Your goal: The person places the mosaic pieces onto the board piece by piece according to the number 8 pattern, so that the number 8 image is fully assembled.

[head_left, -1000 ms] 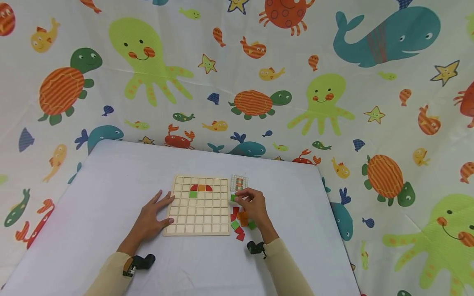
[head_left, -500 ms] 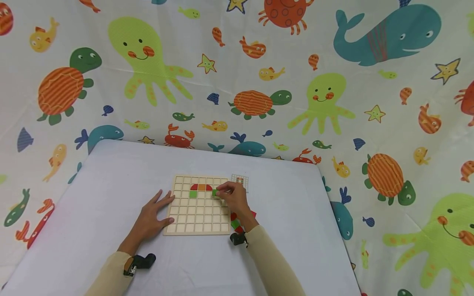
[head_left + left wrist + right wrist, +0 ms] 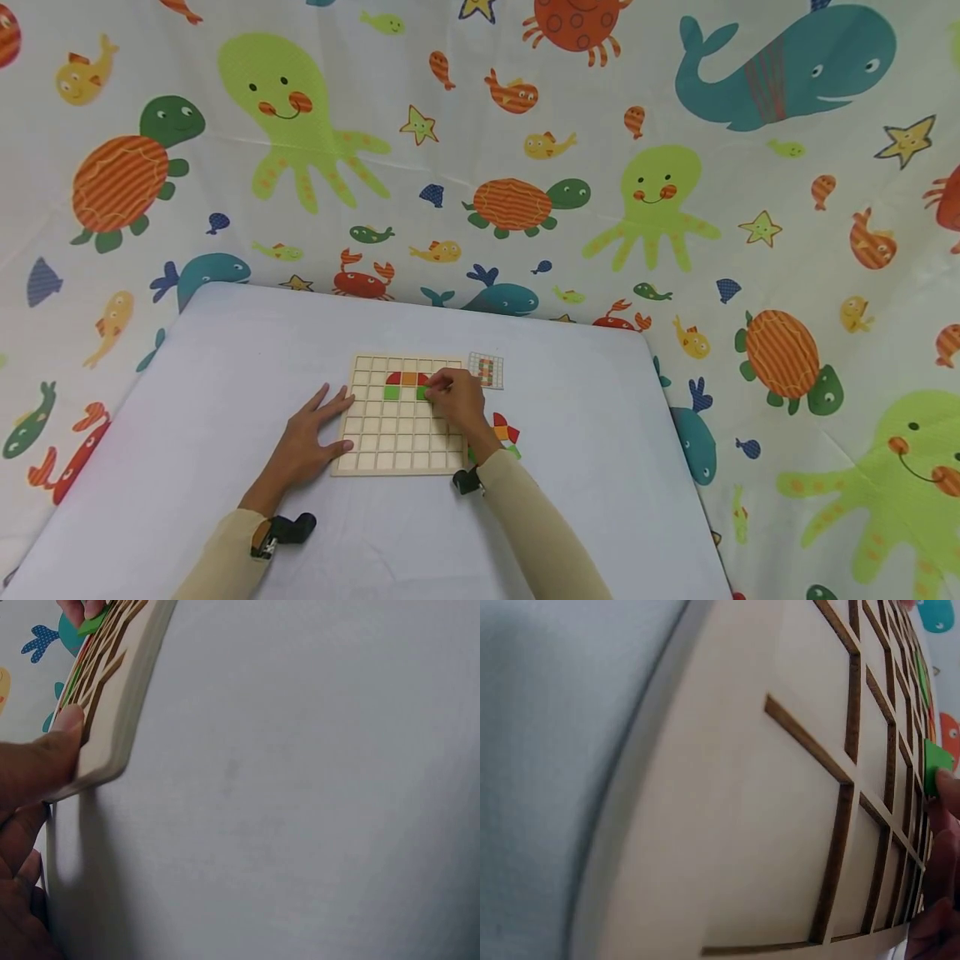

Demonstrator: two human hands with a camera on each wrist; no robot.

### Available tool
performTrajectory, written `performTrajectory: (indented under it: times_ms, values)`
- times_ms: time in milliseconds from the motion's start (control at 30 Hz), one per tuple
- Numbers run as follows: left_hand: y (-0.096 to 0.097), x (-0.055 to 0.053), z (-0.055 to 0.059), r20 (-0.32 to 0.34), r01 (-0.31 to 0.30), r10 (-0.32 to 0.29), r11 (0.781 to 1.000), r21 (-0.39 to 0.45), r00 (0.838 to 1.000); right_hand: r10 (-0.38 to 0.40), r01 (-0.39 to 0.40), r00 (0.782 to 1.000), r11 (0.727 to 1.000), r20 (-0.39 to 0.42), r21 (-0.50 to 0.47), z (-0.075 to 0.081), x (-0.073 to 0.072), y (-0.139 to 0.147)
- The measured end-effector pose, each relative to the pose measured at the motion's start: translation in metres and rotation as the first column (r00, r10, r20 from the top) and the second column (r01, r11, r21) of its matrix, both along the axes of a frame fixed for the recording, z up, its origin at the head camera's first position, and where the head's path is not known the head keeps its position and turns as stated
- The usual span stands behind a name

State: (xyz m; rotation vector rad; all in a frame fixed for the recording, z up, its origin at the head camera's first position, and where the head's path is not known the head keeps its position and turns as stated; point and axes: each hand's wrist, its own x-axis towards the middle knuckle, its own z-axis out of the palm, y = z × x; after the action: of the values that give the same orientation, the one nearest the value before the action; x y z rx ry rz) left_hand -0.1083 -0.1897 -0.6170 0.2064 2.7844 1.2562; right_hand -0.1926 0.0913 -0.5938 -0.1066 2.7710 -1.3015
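Observation:
In the head view, a wooden grid board (image 3: 399, 442) lies on the table. My left hand (image 3: 306, 442) rests at its left edge with fingers spread; the left wrist view shows the thumb (image 3: 56, 746) on the rim. Between thumb and fingers, my right hand (image 3: 461, 402) pinches a green square tile (image 3: 934, 763), tilted over the second row, below a red tile. A red rounded tile (image 3: 393, 380), an orange square tile (image 3: 408, 379) and another red tile (image 3: 423, 378) form a row. Below the left red one sits another green tile (image 3: 392, 392).
A small pattern card (image 3: 496, 372) lies off the board's upper right corner. Loose red, orange and green tiles (image 3: 502, 432) lie right of the board, partly hidden by my right forearm. A printed sea-animal cloth (image 3: 465, 150) hangs behind the table (image 3: 262, 358).
My right hand has carried the green tile left from beside the card onto the board, to the spot below the right red tile. The left hand has stayed in place.

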Motion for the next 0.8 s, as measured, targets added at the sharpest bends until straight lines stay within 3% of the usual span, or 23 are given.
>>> performTrajectory:
  times_ms: [367,567,800]
  values:
    - [0.000,0.000,0.000,0.007,-0.005,0.005,1.000,0.004,1.000,0.012,-0.014,1.000,0.988,0.013,0.157,-0.001,0.002,-0.002]
    - [0.000,0.000,-0.002,0.005,-0.007,0.007,1.000,-0.002,1.000,-0.030,0.030,1.000,0.997,0.000,0.075,0.002,0.012,0.009]
    - [0.000,0.000,-0.001,0.004,-0.007,0.007,1.000,-0.006,1.000,-0.091,0.091,0.996,0.994,0.004,-0.053,0.009,0.019,0.044]
